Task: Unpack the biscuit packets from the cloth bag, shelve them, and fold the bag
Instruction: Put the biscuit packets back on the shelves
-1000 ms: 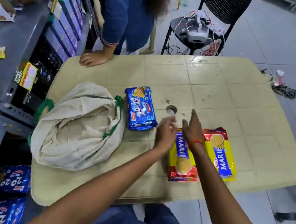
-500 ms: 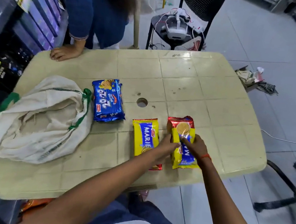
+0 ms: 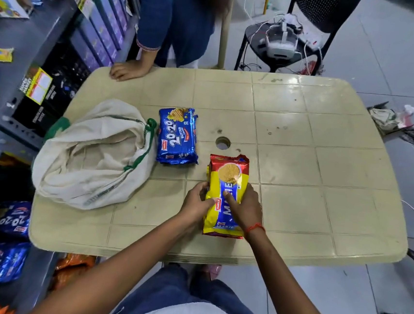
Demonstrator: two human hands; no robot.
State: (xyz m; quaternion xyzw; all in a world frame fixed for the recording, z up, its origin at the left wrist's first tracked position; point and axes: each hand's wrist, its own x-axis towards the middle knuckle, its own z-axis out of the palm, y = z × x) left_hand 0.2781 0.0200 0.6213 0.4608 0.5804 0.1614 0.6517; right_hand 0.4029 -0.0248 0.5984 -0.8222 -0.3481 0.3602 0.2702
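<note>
A yellow and red Marie biscuit packet (image 3: 227, 181) lies near the table's front, stacked on a second Marie packet that is almost fully hidden beneath it. My left hand (image 3: 196, 202) grips the stack's left edge and my right hand (image 3: 245, 206) presses on top of it. A blue 20-20 butter biscuit packet (image 3: 177, 136) lies flat just beyond, to the left. The cream cloth bag (image 3: 94, 156) with green trim sits slumped and open at the table's left side.
The beige plastic table (image 3: 326, 168) has a hole in its middle. A grey metal shelf (image 3: 17, 45) with boxes and blue packets stands at the left. Another person's hand (image 3: 124, 71) rests on the table's far edge. A black chair (image 3: 314, 7) holds a headset.
The two Marie packets lay side by side a second ago; I have brought the right one over onto the left one, so they now form one stack under both hands.
</note>
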